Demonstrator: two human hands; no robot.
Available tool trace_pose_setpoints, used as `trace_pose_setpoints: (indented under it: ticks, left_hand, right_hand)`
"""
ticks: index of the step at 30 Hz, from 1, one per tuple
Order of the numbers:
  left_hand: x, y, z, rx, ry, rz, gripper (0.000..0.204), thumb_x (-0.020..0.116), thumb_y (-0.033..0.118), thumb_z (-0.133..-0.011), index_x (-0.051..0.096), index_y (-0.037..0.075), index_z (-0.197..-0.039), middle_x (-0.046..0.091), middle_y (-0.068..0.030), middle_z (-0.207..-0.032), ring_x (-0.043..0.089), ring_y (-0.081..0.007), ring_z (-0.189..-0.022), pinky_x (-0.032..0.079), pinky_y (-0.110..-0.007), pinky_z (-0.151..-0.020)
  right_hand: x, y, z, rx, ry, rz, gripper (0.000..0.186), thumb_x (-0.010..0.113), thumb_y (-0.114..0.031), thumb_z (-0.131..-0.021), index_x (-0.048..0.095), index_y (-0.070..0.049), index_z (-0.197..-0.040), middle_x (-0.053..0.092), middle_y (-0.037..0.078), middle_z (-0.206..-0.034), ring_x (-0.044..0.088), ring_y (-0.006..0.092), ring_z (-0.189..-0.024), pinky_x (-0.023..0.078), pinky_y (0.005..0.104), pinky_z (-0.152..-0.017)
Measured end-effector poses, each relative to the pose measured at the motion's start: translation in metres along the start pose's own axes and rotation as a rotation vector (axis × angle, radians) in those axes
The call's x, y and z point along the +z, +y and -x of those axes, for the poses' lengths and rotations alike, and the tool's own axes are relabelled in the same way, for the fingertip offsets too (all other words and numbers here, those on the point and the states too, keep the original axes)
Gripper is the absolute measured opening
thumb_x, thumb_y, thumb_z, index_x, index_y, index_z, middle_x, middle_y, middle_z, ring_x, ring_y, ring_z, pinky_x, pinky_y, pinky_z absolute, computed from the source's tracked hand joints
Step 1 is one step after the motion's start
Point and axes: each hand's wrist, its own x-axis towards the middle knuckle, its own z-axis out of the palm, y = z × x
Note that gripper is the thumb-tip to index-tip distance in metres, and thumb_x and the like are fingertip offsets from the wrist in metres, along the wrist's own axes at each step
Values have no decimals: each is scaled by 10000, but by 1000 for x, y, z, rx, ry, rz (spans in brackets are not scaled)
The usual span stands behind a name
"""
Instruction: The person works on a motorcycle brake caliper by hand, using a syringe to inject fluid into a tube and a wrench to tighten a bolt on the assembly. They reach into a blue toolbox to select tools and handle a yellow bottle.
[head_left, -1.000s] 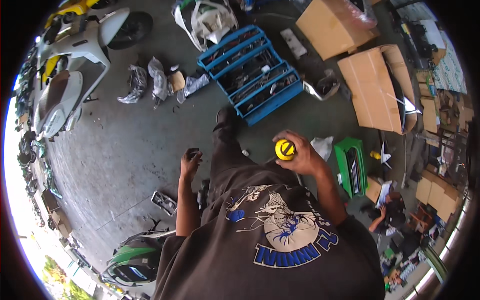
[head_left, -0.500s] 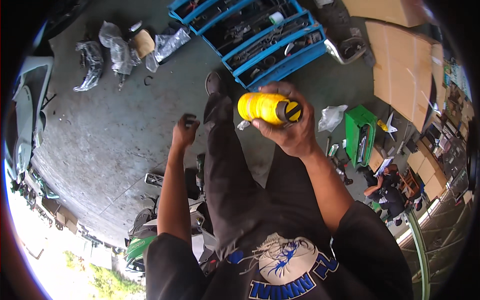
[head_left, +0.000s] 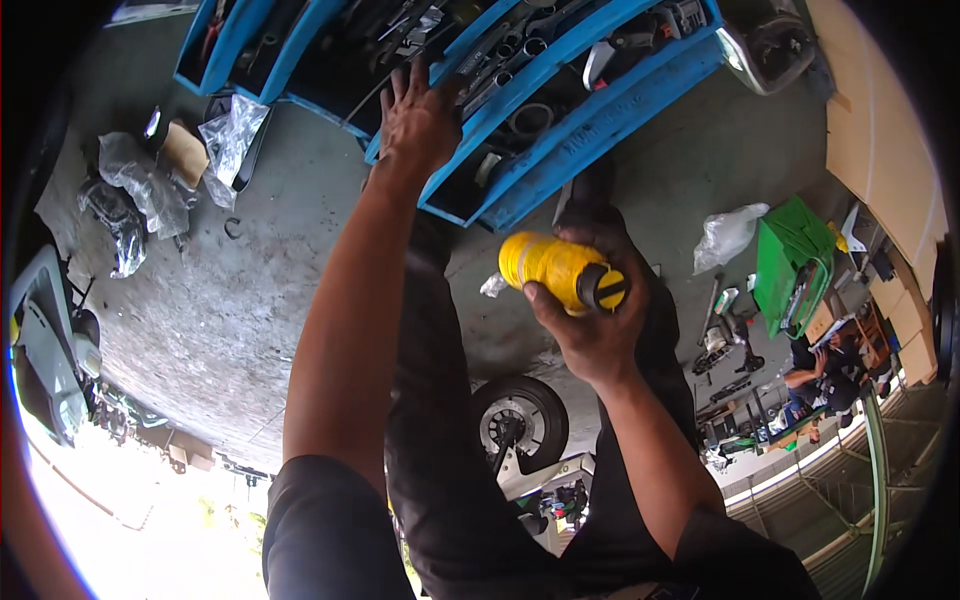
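Floor: grey concrete [head_left: 300,250], stained.
On it: blue tool tray [head_left: 600,120], plastic bags [head_left: 140,190], green case [head_left: 795,260], wheel [head_left: 520,420].

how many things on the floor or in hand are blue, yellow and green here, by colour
Blue: 1, the tiered tool tray that the left hand reaches into
Yellow: 1, the bottle with a black cap, held in the right hand
Green: 1, the box on the concrete floor
Total: 3

2 hands [head_left: 420,115], 1 yellow bottle [head_left: 550,268], 1 blue tool tray [head_left: 600,110], 1 green box [head_left: 790,260], 1 wheel [head_left: 520,420]
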Motion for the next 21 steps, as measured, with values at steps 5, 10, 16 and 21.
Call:
trace_pose_setpoints:
  ticks: [5,10,16,21]
  left_hand:
    - [25,-4,-21,53,-44,-55,524,627,103,-831,552,275,-1320,367,-236,-1440,376,-447,-1312,346,-551,-1057]
    - [27,-24,-25,119,56,28,517,698,78,-728,619,225,-1217,407,-230,-1351,491,-440,-1171,439,-502,-972]
    - [24,-16,-23,76,-112,-62,654,755,224,-725,538,281,-1339,326,-287,-1459,478,-443,-1252,436,-471,-1028]
    - [27,-10,-29,-29,-218,-79,781,765,241,-717,448,267,-1431,257,-345,-1493,510,-471,-1228,465,-478,-999]
  right_hand:
    - [-1,12,-8,134,-27,22,498,778,-29,-710,537,-43,-1146,569,102,-1094,579,193,-1010,475,328,-903]
    - [11,13,-21,121,-49,-93,492,781,-33,-702,540,-47,-1131,592,104,-1071,602,204,-981,482,332,-886]
    - [11,14,-30,184,-41,-66,491,786,-29,-699,539,-48,-1122,583,105,-1059,598,207,-986,479,334,-888]
    - [15,10,-40,215,-45,-112,488,780,-19,-698,538,-47,-1121,571,105,-1063,592,207,-991,474,338,-896]
